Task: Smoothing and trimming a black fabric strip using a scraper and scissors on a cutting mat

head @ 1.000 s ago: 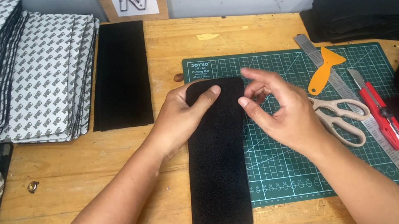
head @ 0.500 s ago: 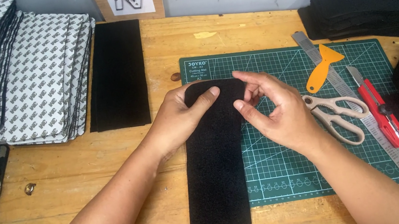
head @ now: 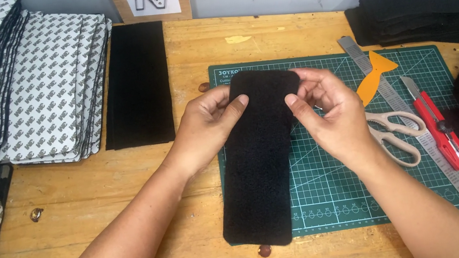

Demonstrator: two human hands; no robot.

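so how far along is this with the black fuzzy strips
Looks done: the fanned stack of rounded pieces with patterned white backing at far left. In hand: the left hand and right hand pinch the top corners of one long black fuzzy rounded strip over the green cutting mat. Seemingly left: the folded black fabric pile.

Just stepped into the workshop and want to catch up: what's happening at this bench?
A person holds the far end of a long black fuzzy strip with both hands, the left hand and right hand pinching its top corners. The strip lies partly on a green cutting mat on the wooden table. Scissors, a red utility knife and a metal ruler lie to the right; stacks of patterned sheets sit at left.
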